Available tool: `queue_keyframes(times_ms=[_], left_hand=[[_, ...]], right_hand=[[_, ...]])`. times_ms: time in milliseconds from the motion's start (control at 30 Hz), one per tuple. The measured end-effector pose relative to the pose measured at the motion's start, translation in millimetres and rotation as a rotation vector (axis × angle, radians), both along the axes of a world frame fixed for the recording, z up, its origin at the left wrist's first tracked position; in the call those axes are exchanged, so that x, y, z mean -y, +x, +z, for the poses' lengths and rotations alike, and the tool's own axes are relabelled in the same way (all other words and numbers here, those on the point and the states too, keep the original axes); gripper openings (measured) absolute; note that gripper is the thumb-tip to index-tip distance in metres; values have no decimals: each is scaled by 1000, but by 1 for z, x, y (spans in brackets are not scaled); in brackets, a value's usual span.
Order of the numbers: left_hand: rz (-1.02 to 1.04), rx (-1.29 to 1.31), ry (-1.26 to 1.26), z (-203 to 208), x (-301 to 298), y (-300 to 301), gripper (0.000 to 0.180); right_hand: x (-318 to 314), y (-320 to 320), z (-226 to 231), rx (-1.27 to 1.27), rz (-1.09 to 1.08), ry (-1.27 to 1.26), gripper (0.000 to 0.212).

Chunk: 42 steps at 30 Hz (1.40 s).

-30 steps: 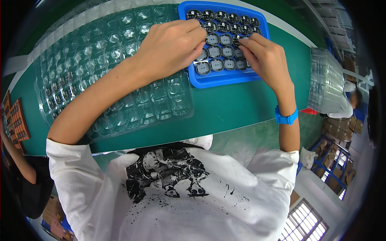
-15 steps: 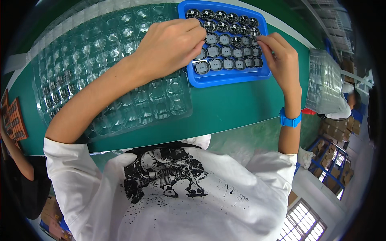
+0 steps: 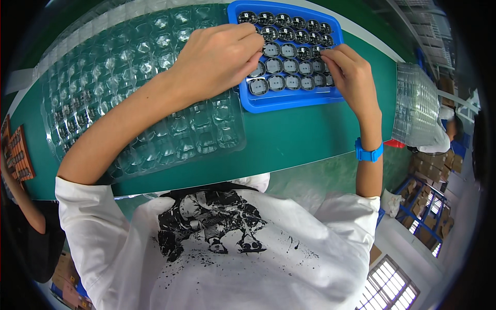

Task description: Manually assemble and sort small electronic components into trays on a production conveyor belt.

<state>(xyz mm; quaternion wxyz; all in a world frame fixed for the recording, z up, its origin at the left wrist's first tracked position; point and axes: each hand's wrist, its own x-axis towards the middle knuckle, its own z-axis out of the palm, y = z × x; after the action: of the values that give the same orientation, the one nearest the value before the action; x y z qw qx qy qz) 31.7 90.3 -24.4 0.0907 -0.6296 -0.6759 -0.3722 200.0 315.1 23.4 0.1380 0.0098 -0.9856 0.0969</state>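
Observation:
A blue tray (image 3: 289, 101) holds rows of small rounded black housings. In the far rows they show dark circuit boards, while the nearer ones, such as this grey-bottomed housing (image 3: 276, 82), show grey insides. My right hand (image 3: 355, 77) reaches over the tray's right side, thumb and forefinger pinched at a small dark circuit board (image 3: 316, 51) in the third row. Over the tray's left edge is my left hand (image 3: 222, 57), its fingers curled closed; whatever they hold is hidden. A clear plastic blister tray (image 3: 191, 132) lies under my left forearm, with dark parts in some left-hand pockets.
A stack of clear blister trays (image 3: 416, 106) stands at the right end of the green table (image 3: 289, 134). At the far left, an orange tray (image 3: 20, 155) with parts lies near another person's arm (image 3: 26, 201). A red object (image 3: 394, 143) sits beside the stack.
My right hand has moved slightly left, from the second row's right end to the third row. A dark board now shows at that housing, which looked grey before. My left hand has stayed.

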Motion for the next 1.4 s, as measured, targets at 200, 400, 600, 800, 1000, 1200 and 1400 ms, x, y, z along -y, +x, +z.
queue_keyframes(times_ms=[200,400,600,800,1000,1200,1400], left_hand=[[-4,8,6,0,0,0,12],[-3,4,9,-1,0,0,12],[-2,3,12,-1,0,-1,12],[-4,4,9,-1,0,-1,11],[-2,5,11,-2,0,-1,12],[0,-3,5,-2,0,0,13],[3,-19,9,-3,0,-1,13]], right_hand=[[2,-1,0,19,-11,-18,9],[2,-2,-1,38,4,-9,9],[1,-2,-1,16,-7,1,8],[2,-2,0,29,-15,2,8],[4,-2,0,37,-23,-1,8],[5,-2,2,45,-5,-1,7],[4,-4,-2,88,-20,56,19]])
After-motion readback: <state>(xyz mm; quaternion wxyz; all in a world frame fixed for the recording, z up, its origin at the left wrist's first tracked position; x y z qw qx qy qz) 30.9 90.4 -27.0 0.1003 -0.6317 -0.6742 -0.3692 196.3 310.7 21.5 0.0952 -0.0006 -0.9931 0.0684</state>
